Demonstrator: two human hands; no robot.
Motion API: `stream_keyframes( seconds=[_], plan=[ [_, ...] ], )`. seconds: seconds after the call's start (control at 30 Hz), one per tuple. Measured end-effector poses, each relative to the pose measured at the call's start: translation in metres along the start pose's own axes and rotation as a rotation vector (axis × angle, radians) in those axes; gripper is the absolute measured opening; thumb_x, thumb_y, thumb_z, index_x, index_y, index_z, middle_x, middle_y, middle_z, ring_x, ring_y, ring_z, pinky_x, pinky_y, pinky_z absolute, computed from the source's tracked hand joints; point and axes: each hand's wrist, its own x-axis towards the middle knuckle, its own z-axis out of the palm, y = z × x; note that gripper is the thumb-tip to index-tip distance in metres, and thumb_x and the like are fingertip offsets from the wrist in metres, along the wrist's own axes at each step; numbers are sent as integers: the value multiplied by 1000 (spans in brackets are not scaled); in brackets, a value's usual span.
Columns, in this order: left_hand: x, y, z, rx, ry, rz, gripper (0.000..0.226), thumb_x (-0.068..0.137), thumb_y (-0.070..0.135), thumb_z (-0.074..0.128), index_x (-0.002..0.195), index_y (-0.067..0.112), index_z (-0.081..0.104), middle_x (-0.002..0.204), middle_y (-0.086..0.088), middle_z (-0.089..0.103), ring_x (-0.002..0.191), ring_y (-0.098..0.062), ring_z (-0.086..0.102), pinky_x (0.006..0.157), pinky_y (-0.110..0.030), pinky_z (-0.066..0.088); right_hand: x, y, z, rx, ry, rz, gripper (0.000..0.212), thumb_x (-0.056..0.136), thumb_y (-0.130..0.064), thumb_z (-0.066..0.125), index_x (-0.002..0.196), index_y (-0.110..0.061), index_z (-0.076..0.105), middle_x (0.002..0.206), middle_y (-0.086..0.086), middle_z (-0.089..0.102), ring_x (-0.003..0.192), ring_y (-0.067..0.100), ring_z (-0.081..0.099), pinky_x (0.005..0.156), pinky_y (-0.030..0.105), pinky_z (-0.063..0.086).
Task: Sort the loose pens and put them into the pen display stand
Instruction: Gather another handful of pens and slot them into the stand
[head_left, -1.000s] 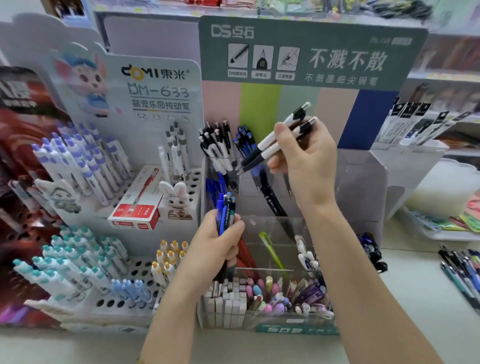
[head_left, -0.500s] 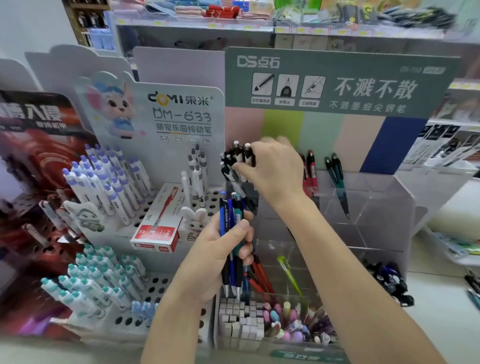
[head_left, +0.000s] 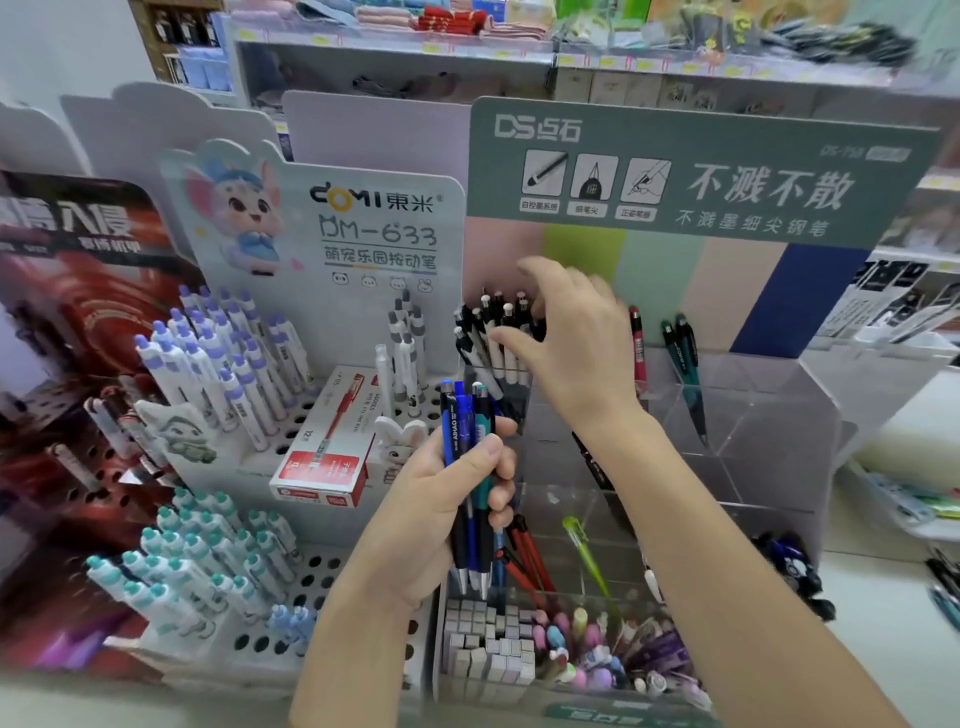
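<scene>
Right hand (head_left: 571, 353) lifted off black pens (head_left: 485, 338), left hand (head_left: 441, 514) grips blue pens (head_left: 464, 415)

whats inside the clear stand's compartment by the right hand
Black-and-white pens stand in it, buttons up. The right hand hides its right side, so the full count cannot be seen.

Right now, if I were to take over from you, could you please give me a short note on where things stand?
Left hand: fingers grip a bundle of blue and teal pens, tips down, in front of the clear display stand.
Right hand: open, empty, over the black-and-white pens.
Done: black-and-white pens stand in the back-left compartment; a red pen and green pens stand in compartments further right.
Left: sort the held bundle by colour into compartments.
</scene>
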Motion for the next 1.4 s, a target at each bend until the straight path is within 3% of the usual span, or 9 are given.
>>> stream_keyframes(
  seconds=[0.23,0.33,0.5,0.63,0.73,0.83,1.1,1.3,1.4],
  plan=[
    [-1,0,-4,9,35,18,30,86,16,55,113,5,53,71,-3,53,58,-12,47,51,-23,44,-15,-24,21,42,-60,-114,56,72,-27,80,116,2,60,104,17,61,87,34,63,62,35,52],
    [-3,0,-9,15,44,22,26,88,14,58,112,6,57,72,-3,54,58,-11,48,52,-23,44,-7,-27,23,-47,-98,-110,51,62,-36,86,93,-3,62,90,13,59,64,28,61,45,26,38],
    [-4,2,-9,-43,-35,8,35,82,9,56,117,3,56,77,-5,59,60,-12,49,51,-23,44,3,-29,26,-141,-60,-52,34,56,-11,86,69,-7,54,76,13,55,41,26,49,39,19,17],
    [-4,2,-7,-106,-90,-3,38,80,1,48,117,1,55,80,-8,60,59,-12,49,50,-24,43,6,-27,18,-147,-158,-87,22,83,-20,70,94,-4,62,97,13,55,68,32,59,49,31,36],
    [-3,2,-7,-141,-108,-19,43,77,-3,43,119,-1,53,82,-12,63,57,-14,52,50,-25,45,2,-21,-6,114,-138,-80,33,91,-20,61,123,-9,59,106,9,56,79,25,58,70,35,49],
    [-4,1,-3,-127,-130,-27,46,77,-1,42,121,-2,52,91,-17,67,58,-16,55,51,-26,47,-7,-15,-31,368,-47,-12,23,91,-11,60,113,-9,66,92,-3,59,68,8,51,72,22,47],
    [0,-2,12,-12,-140,-96,37,82,15,55,115,-1,60,76,-16,68,54,-18,57,54,-25,50,-39,-3,-62,903,-710,430,14,88,-17,66,91,-3,68,77,8,61,61,0,62,54,15,51],
    [4,-5,31,-60,-125,-128,41,85,15,47,123,3,54,109,-18,71,91,-28,72,64,-34,60,-49,16,-57,930,-604,493,22,87,-21,66,83,1,66,73,9,64,63,13,60,58,23,51],
    [6,-8,36,-59,-118,-149,39,83,17,49,118,3,57,106,-20,71,87,-27,72,67,-38,61,-53,22,-58,914,-526,508,28,86,-23,68,82,4,64,68,8,59,59,11,54,54,19,46]
  ],
)
